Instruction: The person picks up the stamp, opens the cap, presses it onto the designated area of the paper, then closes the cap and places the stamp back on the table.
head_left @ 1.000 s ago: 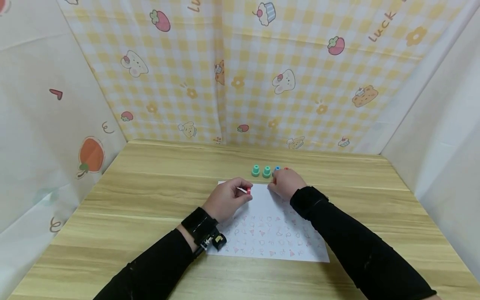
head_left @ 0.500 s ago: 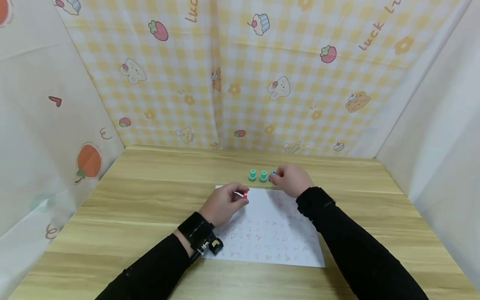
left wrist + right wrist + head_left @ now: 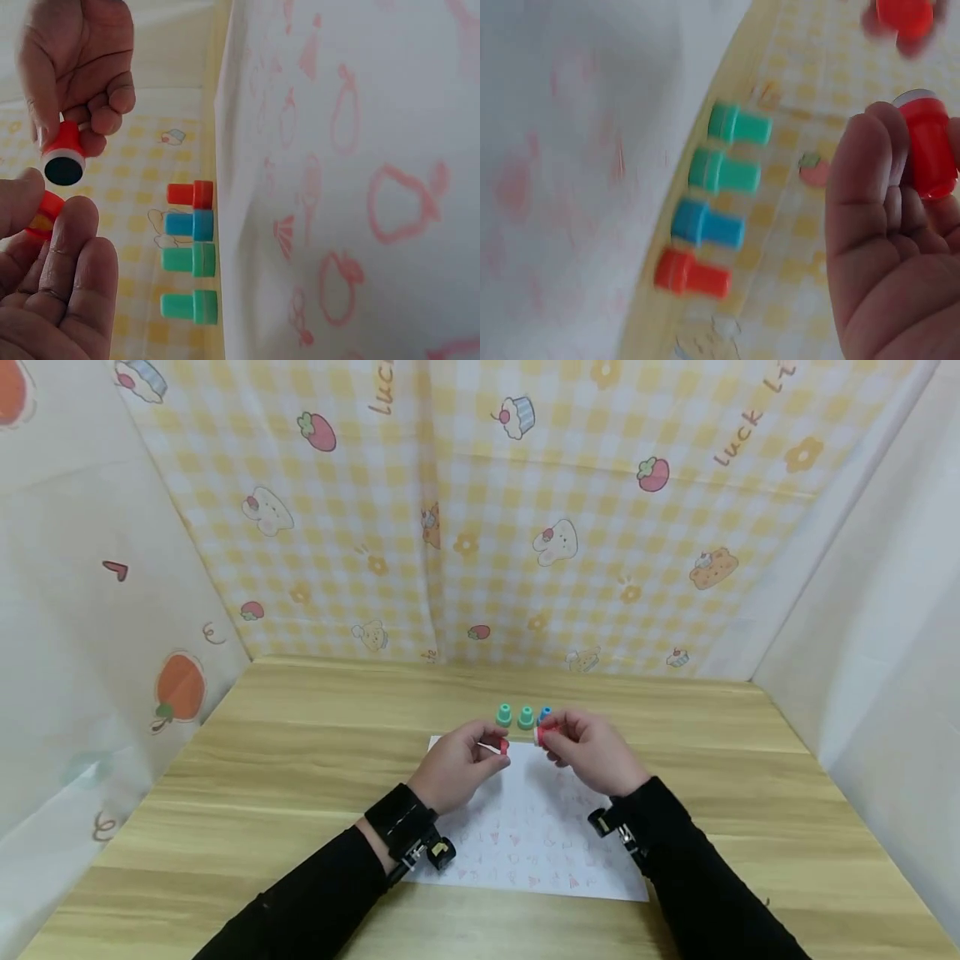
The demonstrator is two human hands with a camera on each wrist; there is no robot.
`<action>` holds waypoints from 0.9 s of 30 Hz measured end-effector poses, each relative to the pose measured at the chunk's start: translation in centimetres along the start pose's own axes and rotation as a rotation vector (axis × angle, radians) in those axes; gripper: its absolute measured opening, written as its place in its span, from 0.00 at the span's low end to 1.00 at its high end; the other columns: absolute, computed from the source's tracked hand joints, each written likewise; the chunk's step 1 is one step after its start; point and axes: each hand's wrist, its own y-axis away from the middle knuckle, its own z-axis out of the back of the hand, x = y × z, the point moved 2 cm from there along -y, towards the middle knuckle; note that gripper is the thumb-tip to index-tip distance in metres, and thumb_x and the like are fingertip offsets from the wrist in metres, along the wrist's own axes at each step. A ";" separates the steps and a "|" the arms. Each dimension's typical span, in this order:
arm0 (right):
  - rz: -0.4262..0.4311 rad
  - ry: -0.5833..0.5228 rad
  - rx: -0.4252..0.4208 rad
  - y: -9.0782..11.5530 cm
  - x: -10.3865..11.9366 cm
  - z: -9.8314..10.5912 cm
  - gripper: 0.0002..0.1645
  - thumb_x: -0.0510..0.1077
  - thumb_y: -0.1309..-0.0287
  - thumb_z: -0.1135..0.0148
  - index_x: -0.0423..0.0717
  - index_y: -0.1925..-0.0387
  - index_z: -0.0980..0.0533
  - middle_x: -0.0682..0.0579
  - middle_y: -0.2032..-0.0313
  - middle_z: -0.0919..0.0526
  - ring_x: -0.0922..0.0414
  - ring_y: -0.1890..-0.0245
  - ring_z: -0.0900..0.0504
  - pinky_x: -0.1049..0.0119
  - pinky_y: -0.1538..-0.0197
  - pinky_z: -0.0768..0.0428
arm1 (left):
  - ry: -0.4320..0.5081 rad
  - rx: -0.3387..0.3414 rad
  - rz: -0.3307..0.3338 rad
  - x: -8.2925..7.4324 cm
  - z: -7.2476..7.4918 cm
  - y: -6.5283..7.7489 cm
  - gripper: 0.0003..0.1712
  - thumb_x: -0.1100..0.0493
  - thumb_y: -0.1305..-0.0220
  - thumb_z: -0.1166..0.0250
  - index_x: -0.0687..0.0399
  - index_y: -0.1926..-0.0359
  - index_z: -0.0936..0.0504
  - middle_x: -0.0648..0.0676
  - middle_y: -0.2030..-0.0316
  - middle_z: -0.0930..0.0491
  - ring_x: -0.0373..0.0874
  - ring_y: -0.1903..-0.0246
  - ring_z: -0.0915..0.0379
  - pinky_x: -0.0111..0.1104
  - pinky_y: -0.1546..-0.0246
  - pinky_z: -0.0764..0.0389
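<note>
My left hand point(image 3: 459, 768) pinches a small red cap point(image 3: 46, 214) between thumb and fingers, its hollow side showing in the left wrist view. Facing it, my right hand point(image 3: 596, 752) grips a red stamp point(image 3: 64, 154) with a white collar and a dark round face. The stamp's face points toward the cap, with a gap between them. Both hands are above the far part of a white paper sheet point(image 3: 517, 860) printed with rows of faint red shapes.
Behind the sheet stand capped stamps in a row: two green ones point(image 3: 189, 259) point(image 3: 189, 307), a blue one point(image 3: 189, 225) and a red one point(image 3: 190, 194). The wooden table point(image 3: 315, 727) meets a checked curtain point(image 3: 495, 585) at the back. White cloth hangs at both sides.
My right hand has come back from the row of stamps and turned, so the red stamp in it now shows. My left hand keeps holding the cap, nearly in place.
</note>
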 end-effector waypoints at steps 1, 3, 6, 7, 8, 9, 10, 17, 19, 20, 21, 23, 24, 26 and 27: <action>-0.003 -0.024 0.021 0.2 0.0 -0.3 0.10 0.45 0.37 0.44 0.44 0.58 0.25 0.48 0.67 0.18 0.46 0.65 0.20 0.61 0.62 0.19 | 0.008 0.003 -0.004 0.0 -0.1 0.0 0.15 0.53 0.39 0.37 0.45 0.51 0.25 0.47 0.58 0.20 0.35 0.64 0.21 0.28 0.64 0.20; 0.002 -0.062 0.051 0.6 0.0 -0.9 0.10 0.44 0.39 0.42 0.43 0.58 0.26 0.48 0.65 0.17 0.44 0.63 0.19 0.63 0.61 0.19 | 0.009 -0.006 -0.002 0.1 -0.3 0.2 0.14 0.53 0.39 0.37 0.44 0.52 0.24 0.48 0.58 0.19 0.34 0.64 0.20 0.28 0.65 0.20; 0.017 -0.079 0.064 0.8 0.3 -1.5 0.11 0.44 0.40 0.41 0.43 0.58 0.27 0.46 0.66 0.17 0.43 0.62 0.19 0.63 0.59 0.20 | 0.024 -0.026 -0.010 0.1 -0.3 0.4 0.13 0.54 0.40 0.36 0.44 0.53 0.23 0.49 0.57 0.19 0.34 0.64 0.20 0.29 0.65 0.20; 0.019 -0.078 0.064 0.8 0.4 -1.7 0.11 0.44 0.40 0.40 0.44 0.58 0.27 0.44 0.67 0.17 0.43 0.62 0.19 0.63 0.59 0.20 | 0.030 -0.029 -0.012 0.1 -0.3 0.4 0.13 0.55 0.40 0.36 0.43 0.53 0.23 0.48 0.57 0.19 0.34 0.64 0.20 0.30 0.65 0.20; 0.020 -0.071 0.064 0.8 0.5 -1.8 0.10 0.43 0.41 0.40 0.44 0.58 0.26 0.44 0.67 0.17 0.43 0.63 0.19 0.63 0.59 0.20 | 0.036 -0.031 -0.012 0.0 -0.4 0.5 0.13 0.55 0.40 0.36 0.42 0.53 0.23 0.47 0.57 0.19 0.34 0.64 0.20 0.30 0.65 0.20; 0.022 -0.070 0.067 0.8 0.5 -1.9 0.10 0.43 0.41 0.40 0.44 0.58 0.26 0.43 0.67 0.17 0.43 0.63 0.19 0.63 0.59 0.21 | 0.036 -0.030 -0.011 0.0 -0.4 0.5 0.13 0.55 0.41 0.35 0.42 0.53 0.23 0.46 0.58 0.19 0.33 0.64 0.20 0.30 0.65 0.20; 0.021 -0.064 0.069 0.8 0.5 -2.0 0.10 0.43 0.42 0.39 0.44 0.58 0.26 0.43 0.68 0.17 0.45 0.64 0.19 0.63 0.60 0.21 | 0.035 -0.027 -0.013 -0.1 -0.4 0.5 0.14 0.55 0.41 0.35 0.41 0.53 0.22 0.44 0.58 0.19 0.33 0.64 0.20 0.30 0.65 0.20; 0.018 -0.022 0.077 0.9 0.7 -2.3 0.09 0.44 0.42 0.39 0.47 0.60 0.26 0.50 0.70 0.18 0.52 0.67 0.20 0.65 0.64 0.21 | 0.010 -0.026 -0.020 -0.1 -0.8 0.6 0.15 0.53 0.42 0.35 0.39 0.53 0.23 0.40 0.60 0.20 0.31 0.64 0.20 0.29 0.65 0.20; 0.019 -0.023 0.082 1.0 0.7 -2.4 0.09 0.44 0.42 0.38 0.47 0.60 0.26 0.50 0.70 0.18 0.52 0.68 0.20 0.66 0.64 0.21 | 0.007 -0.025 -0.019 -0.1 -0.8 0.6 0.14 0.53 0.42 0.35 0.40 0.53 0.23 0.40 0.60 0.20 0.31 0.64 0.21 0.29 0.65 0.20; 0.018 -0.025 0.082 1.0 0.7 -2.4 0.09 0.45 0.43 0.38 0.48 0.60 0.25 0.51 0.70 0.18 0.53 0.68 0.20 0.66 0.64 0.21 | 0.005 -0.024 -0.019 -0.1 -0.8 0.6 0.15 0.53 0.42 0.35 0.40 0.53 0.23 0.40 0.60 0.20 0.31 0.64 0.21 0.29 0.65 0.20; 0.017 -0.027 0.083 1.0 0.7 -2.5 0.09 0.45 0.43 0.38 0.48 0.60 0.25 0.50 0.70 0.18 0.53 0.68 0.20 0.66 0.64 0.21 | 0.004 -0.023 -0.018 -0.1 -0.8 0.6 0.14 0.53 0.42 0.35 0.40 0.53 0.23 0.40 0.60 0.20 0.32 0.64 0.21 0.29 0.65 0.20; 0.019 -0.034 0.089 1.0 0.7 -2.6 0.09 0.45 0.43 0.38 0.48 0.61 0.25 0.50 0.70 0.18 0.54 0.69 0.20 0.65 0.64 0.21 | 0.002 -0.020 -0.015 -0.2 -0.8 0.6 0.14 0.52 0.42 0.35 0.40 0.53 0.23 0.40 0.60 0.20 0.32 0.64 0.21 0.29 0.65 0.20; 0.014 -0.039 0.091 1.0 0.7 -2.6 0.09 0.45 0.43 0.38 0.48 0.61 0.25 0.49 0.70 0.18 0.54 0.69 0.21 0.65 0.64 0.21 | 0.002 -0.018 -0.013 -0.2 -0.8 0.7 0.14 0.52 0.42 0.35 0.40 0.53 0.23 0.40 0.60 0.20 0.33 0.64 0.20 0.29 0.65 0.20; 0.018 -0.040 0.097 1.0 0.6 -2.7 0.09 0.45 0.43 0.38 0.48 0.61 0.25 0.48 0.70 0.18 0.55 0.69 0.21 0.65 0.64 0.21 | 0.006 -0.013 -0.012 -0.2 -0.9 0.7 0.14 0.52 0.42 0.35 0.40 0.53 0.23 0.41 0.60 0.20 0.34 0.63 0.20 0.29 0.65 0.20; 0.020 -0.038 0.099 0.9 0.6 -2.7 0.09 0.44 0.43 0.38 0.48 0.61 0.25 0.48 0.70 0.18 0.55 0.69 0.21 0.65 0.64 0.21 | 0.008 -0.010 -0.011 -0.3 -0.9 0.7 0.14 0.52 0.42 0.35 0.40 0.53 0.23 0.41 0.60 0.20 0.34 0.63 0.20 0.29 0.65 0.20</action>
